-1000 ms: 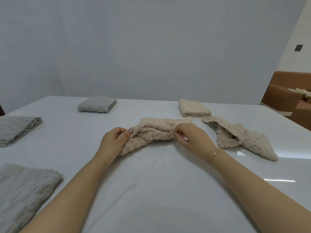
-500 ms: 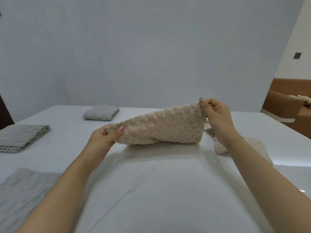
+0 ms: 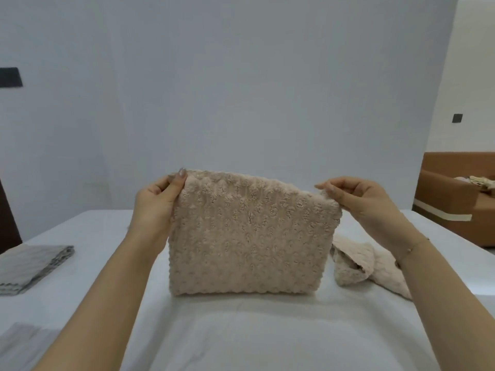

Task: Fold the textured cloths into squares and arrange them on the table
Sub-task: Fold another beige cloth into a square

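Observation:
A beige bobbled cloth (image 3: 249, 236) hangs upright in front of me, spread wide, its lower edge touching or just above the white table (image 3: 241, 330). My left hand (image 3: 158, 204) pinches its top left corner. My right hand (image 3: 361, 202) pinches its top right corner. A second beige cloth (image 3: 356, 263) lies crumpled on the table to the right, partly behind my right forearm. A folded grey cloth (image 3: 32, 263) lies at the left edge. The cloths further back on the table are hidden by the raised cloth.
Another grey cloth (image 3: 18, 336) shows blurred at the bottom left corner. A brown sofa (image 3: 455, 199) with something pale on it stands beyond the table's right side. A plain wall rises behind the table.
Both hands lifted the beige cloth off the table and spread it from a bunched roll into a hanging sheet. The view tilted upward, so the far folded cloths left sight.

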Action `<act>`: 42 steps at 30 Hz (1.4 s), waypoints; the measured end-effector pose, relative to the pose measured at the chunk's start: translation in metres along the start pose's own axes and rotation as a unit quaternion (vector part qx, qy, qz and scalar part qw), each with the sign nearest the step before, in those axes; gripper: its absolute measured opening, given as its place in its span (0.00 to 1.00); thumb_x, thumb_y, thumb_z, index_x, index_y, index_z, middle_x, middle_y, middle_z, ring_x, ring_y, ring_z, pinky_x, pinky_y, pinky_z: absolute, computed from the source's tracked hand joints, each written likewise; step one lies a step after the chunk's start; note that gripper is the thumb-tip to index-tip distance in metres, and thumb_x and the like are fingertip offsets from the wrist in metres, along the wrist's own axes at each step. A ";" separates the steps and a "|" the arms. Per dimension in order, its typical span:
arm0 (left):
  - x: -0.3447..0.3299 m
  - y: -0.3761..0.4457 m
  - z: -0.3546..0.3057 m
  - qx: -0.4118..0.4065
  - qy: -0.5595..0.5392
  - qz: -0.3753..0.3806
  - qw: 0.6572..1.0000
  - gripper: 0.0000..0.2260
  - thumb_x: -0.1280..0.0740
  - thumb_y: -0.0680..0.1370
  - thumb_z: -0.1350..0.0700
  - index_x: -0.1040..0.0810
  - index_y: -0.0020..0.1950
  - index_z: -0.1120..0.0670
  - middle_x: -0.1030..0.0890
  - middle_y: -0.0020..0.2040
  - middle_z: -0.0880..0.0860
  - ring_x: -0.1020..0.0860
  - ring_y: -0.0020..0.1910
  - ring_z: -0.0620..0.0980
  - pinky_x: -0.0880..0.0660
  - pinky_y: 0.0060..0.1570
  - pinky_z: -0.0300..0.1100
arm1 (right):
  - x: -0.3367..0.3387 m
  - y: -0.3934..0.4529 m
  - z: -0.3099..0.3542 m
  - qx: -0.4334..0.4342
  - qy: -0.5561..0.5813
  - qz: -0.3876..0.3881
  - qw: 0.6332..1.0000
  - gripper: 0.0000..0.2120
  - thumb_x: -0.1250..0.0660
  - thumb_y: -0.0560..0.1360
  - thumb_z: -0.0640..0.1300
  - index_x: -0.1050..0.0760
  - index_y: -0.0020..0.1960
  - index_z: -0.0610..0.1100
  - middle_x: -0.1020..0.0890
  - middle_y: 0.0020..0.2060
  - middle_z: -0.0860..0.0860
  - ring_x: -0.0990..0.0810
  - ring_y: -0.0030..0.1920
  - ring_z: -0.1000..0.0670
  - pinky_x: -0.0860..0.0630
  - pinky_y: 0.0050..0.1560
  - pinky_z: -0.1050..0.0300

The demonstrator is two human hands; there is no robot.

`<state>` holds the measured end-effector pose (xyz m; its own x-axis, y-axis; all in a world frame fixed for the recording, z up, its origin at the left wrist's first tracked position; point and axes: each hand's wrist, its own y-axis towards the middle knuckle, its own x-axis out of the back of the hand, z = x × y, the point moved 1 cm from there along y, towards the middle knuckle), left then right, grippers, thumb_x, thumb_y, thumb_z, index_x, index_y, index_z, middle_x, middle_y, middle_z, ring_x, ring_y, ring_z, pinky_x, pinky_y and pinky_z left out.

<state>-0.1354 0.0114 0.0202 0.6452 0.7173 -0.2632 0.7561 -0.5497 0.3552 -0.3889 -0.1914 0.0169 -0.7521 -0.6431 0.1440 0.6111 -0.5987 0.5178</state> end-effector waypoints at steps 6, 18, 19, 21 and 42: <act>-0.004 0.015 0.004 -0.104 0.149 -0.035 0.983 0.09 0.32 0.77 0.50 0.17 0.42 0.53 0.16 0.38 0.49 0.19 0.38 0.43 0.22 0.41 0.34 | 0.013 -0.002 0.000 -0.062 -0.045 0.077 0.994 0.12 0.30 0.71 0.43 0.17 0.52 0.42 0.15 0.48 0.42 0.18 0.52 0.48 0.23 0.53 0.64; 0.015 0.031 0.022 -0.113 0.255 -0.078 0.957 0.07 0.29 0.74 0.49 0.15 0.47 0.51 0.18 0.36 0.48 0.21 0.38 0.43 0.26 0.50 0.41 | -0.015 0.022 -0.022 -0.004 -0.194 -0.135 0.972 0.06 0.32 0.76 0.44 0.21 0.43 0.42 0.20 0.33 0.53 0.25 0.22 0.53 0.34 0.25 0.73; 0.016 0.033 0.024 -0.101 0.235 -0.079 0.964 0.06 0.29 0.74 0.49 0.16 0.45 0.50 0.18 0.34 0.48 0.21 0.36 0.45 0.26 0.49 0.43 | -0.019 0.024 -0.026 -0.002 -0.186 -0.139 0.973 0.05 0.32 0.76 0.42 0.21 0.43 0.42 0.19 0.35 0.50 0.23 0.23 0.52 0.32 0.24 0.71; 0.016 0.034 0.025 -0.080 0.180 -0.077 0.977 0.03 0.28 0.74 0.49 0.17 0.42 0.47 0.16 0.34 0.47 0.17 0.40 0.48 0.23 0.51 0.45 | -0.024 0.027 -0.034 -0.006 -0.146 -0.146 0.978 0.05 0.33 0.76 0.39 0.21 0.43 0.39 0.19 0.37 0.45 0.19 0.27 0.50 0.26 0.27 0.66; 0.025 -0.053 0.022 -0.102 0.126 -0.046 0.986 0.04 0.33 0.77 0.53 0.18 0.48 0.50 0.17 0.43 0.43 0.21 0.42 0.34 0.29 0.42 0.24 | -0.025 -0.056 -0.029 0.068 -0.136 -0.108 0.983 0.05 0.35 0.78 0.39 0.22 0.50 0.39 0.17 0.52 0.50 0.18 0.53 0.55 0.23 0.52 0.63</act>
<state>-0.1564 0.0492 -0.0252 0.5071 0.8581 -0.0805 0.7561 -0.3981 0.5194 -0.3971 -0.1553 -0.0408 -0.9096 -0.3468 0.2287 0.4061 -0.6262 0.6656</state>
